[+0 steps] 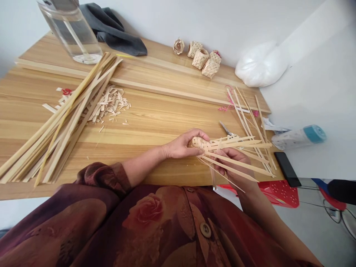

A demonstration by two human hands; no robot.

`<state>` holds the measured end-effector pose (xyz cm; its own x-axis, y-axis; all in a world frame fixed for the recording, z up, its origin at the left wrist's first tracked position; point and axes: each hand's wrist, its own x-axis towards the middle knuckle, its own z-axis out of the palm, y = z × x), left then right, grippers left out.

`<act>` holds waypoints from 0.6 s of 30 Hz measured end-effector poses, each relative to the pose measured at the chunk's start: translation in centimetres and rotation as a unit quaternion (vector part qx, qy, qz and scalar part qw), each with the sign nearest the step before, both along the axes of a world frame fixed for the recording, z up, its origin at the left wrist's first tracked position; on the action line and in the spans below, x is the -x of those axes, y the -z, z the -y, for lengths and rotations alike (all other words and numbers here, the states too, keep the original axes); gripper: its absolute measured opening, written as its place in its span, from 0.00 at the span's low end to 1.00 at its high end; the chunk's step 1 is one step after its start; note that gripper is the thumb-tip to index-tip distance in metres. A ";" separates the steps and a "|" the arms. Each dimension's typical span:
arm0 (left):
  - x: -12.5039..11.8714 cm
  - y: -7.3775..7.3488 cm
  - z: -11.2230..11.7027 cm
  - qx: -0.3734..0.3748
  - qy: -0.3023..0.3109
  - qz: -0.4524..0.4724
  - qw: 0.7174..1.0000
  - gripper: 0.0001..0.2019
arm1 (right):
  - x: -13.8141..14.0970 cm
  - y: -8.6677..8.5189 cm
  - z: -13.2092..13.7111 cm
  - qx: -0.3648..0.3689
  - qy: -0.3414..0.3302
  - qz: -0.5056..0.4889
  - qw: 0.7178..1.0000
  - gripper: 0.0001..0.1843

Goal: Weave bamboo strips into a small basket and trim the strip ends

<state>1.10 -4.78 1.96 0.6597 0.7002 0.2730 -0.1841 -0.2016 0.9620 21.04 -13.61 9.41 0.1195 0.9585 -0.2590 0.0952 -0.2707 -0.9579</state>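
Note:
My left hand (187, 145) is closed around a small woven basket (199, 142) made of pale flat strips, thumb in front and fingers behind. Long unwoven strips (239, 161) fan out from the basket to the right. My right hand (236, 163) is behind these strips, its fingers closed on some of them close to the woven part; the strips partly cover the fingers. Just beyond the hands a pair of scissors (226, 128) lies on the table, its handles hidden by the strips.
Bundled strips (75, 115) and cut scraps (108, 104) lie left, near a pump bottle (75, 37) and dark cloth (111, 31). Finished small baskets (200, 58) stand at the back. Loose strips (246, 118), a white bag (261, 65), a wrapped roll (299, 137) and a phone (287, 168) are right.

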 end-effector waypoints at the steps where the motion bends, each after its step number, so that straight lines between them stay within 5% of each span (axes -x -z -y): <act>1: 0.0 -0.1 0.0 -0.004 -0.002 0.000 1.000 0.21 | 0.1 0.0 0.1 0.000 -0.010 0.018 1.000 0.22; 9: 0.0 -0.5 0.0 -0.007 -0.027 -0.005 1.000 0.17 | 0.2 0.7 1.2 -0.021 -0.046 0.162 0.986 0.19; 18: -0.5 -0.3 0.2 0.117 -0.020 0.054 0.991 0.31 | 0.6 1.5 1.3 0.041 -0.032 0.025 0.998 0.22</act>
<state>1.60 -4.97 2.24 0.6051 0.7784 0.1671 -0.2853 0.0161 0.9583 20.44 -14.93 7.92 0.0738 0.9406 -0.3313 0.1627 -0.3391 -0.9266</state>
